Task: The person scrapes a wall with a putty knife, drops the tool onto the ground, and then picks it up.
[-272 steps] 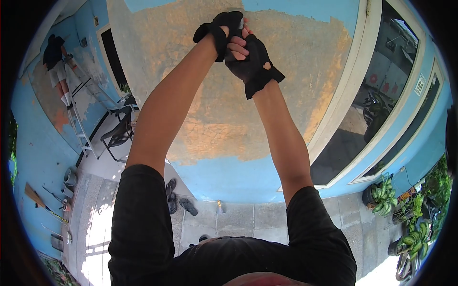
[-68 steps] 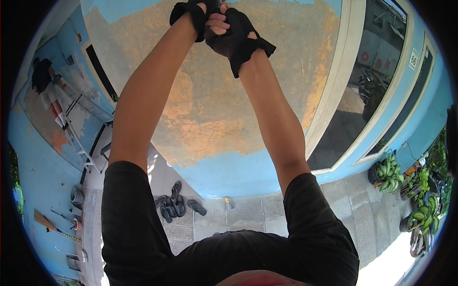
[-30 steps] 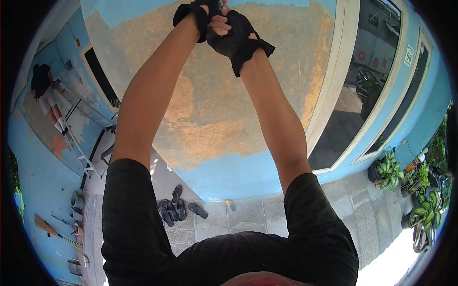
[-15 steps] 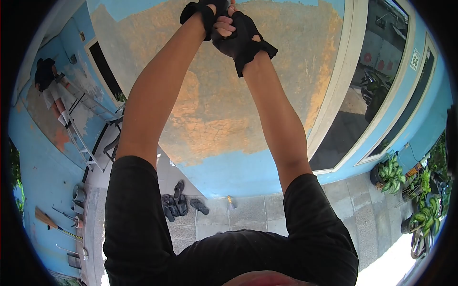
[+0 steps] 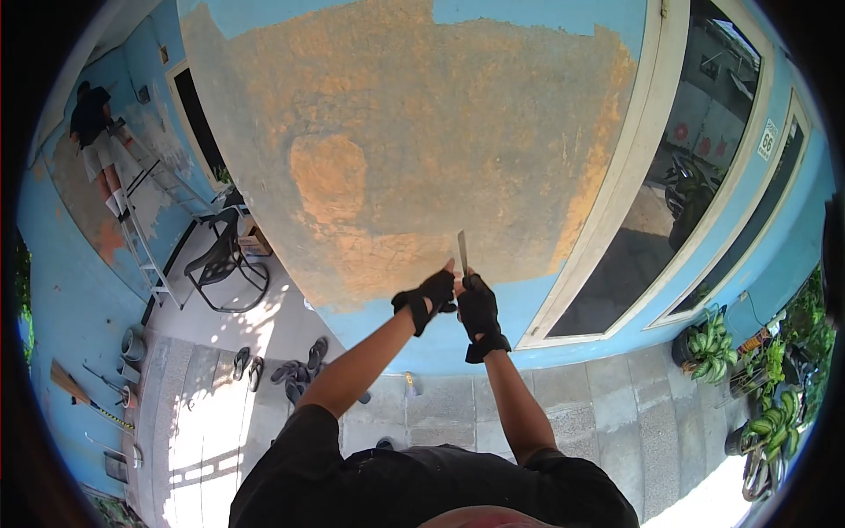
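Note:
Black fingerless gloves cover both hands. My right hand (image 5: 479, 305) is closed around the handle of a scraper, whose thin flat metal blade (image 5: 462, 249) points up toward the wall. Close beside it on the left, my left hand (image 5: 430, 297) has a finger stretched up near the base of the blade; whether it touches the tool I cannot tell. Nothing shows gripped in the left hand. Both hands are in front of the lower part of a wall (image 5: 458, 132), where blue paint is gone and grey and orange plaster shows.
At left a person (image 5: 93, 141) stands on a ladder (image 5: 145, 251) against another wall. A black chair (image 5: 224, 264) and several sandals (image 5: 304, 370) are on the floor. A glass-paned window frame (image 5: 607, 255) borders the wall at right, with potted plants (image 5: 709, 348) beyond.
Both hands have come down from the top of the view to the wall's lower part and moved apart slightly. The scraper blade now shows. My view has shifted a little.

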A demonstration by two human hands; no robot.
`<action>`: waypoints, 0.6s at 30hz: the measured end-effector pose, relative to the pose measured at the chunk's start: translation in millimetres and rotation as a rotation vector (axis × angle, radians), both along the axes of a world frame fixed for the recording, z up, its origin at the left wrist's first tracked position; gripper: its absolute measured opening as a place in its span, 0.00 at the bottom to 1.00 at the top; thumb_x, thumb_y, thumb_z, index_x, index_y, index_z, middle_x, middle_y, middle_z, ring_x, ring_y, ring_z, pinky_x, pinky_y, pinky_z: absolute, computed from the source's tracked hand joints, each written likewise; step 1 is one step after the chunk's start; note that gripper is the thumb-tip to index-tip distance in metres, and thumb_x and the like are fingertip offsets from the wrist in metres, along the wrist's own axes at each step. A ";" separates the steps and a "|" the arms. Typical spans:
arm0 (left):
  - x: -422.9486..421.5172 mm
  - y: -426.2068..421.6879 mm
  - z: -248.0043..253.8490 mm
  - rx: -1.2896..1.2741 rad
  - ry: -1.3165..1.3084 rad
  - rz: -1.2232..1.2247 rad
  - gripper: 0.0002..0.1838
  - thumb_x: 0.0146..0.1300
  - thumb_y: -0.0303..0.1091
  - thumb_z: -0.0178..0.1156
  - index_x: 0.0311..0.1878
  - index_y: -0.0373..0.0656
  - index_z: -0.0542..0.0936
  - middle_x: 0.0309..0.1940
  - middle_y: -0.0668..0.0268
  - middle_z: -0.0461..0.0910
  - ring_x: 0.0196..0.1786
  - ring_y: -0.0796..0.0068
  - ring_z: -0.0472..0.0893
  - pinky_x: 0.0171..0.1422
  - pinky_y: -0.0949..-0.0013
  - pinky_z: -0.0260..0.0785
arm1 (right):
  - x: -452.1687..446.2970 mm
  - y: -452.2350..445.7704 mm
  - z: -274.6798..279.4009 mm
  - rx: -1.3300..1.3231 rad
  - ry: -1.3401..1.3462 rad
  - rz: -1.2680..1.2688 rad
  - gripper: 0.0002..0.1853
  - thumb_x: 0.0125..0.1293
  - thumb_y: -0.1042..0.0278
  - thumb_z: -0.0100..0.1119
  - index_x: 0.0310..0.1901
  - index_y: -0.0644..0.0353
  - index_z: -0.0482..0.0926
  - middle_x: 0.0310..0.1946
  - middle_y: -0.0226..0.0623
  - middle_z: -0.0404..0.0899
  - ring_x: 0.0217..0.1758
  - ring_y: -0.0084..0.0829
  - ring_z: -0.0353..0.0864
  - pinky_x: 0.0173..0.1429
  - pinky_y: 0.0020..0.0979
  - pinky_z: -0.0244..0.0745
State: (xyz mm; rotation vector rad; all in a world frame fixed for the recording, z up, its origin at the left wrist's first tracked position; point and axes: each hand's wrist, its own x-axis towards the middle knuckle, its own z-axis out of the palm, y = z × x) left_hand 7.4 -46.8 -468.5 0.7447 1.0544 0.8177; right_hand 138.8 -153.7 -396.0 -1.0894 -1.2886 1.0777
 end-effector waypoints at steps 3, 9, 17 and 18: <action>59.0 -100.7 -60.4 -0.023 -0.324 0.069 0.32 0.72 0.64 0.40 0.59 0.45 0.73 0.50 0.61 0.80 0.51 0.69 0.80 0.53 0.62 0.75 | 3.3 -12.8 -101.2 -0.240 0.104 -0.180 0.26 0.71 0.64 0.54 0.69 0.56 0.66 0.39 0.33 0.81 0.38 0.26 0.79 0.41 0.31 0.76; 61.4 -142.8 -86.1 -0.422 -0.628 0.297 0.33 0.72 0.66 0.36 0.62 0.49 0.72 0.54 0.61 0.78 0.62 0.63 0.75 0.65 0.55 0.69 | 23.2 -69.6 -69.7 -0.081 -0.560 -0.175 0.24 0.67 0.63 0.55 0.65 0.48 0.70 0.42 0.46 0.83 0.40 0.48 0.84 0.40 0.42 0.78; 73.6 -182.5 0.4 -0.037 -0.529 0.232 0.37 0.73 0.63 0.39 0.71 0.40 0.62 0.69 0.65 0.65 0.66 0.66 0.68 0.67 0.53 0.64 | 65.8 -26.3 -80.7 -0.003 -0.541 -0.343 0.23 0.68 0.69 0.51 0.65 0.59 0.71 0.44 0.49 0.84 0.44 0.45 0.84 0.48 0.39 0.77; 69.2 -181.9 -9.1 -0.021 -0.420 0.274 0.35 0.73 0.62 0.40 0.69 0.41 0.64 0.67 0.65 0.67 0.65 0.67 0.69 0.66 0.53 0.65 | 62.4 -32.6 -69.1 -0.006 -0.537 -0.258 0.23 0.68 0.67 0.53 0.64 0.61 0.71 0.44 0.48 0.83 0.41 0.40 0.83 0.46 0.36 0.77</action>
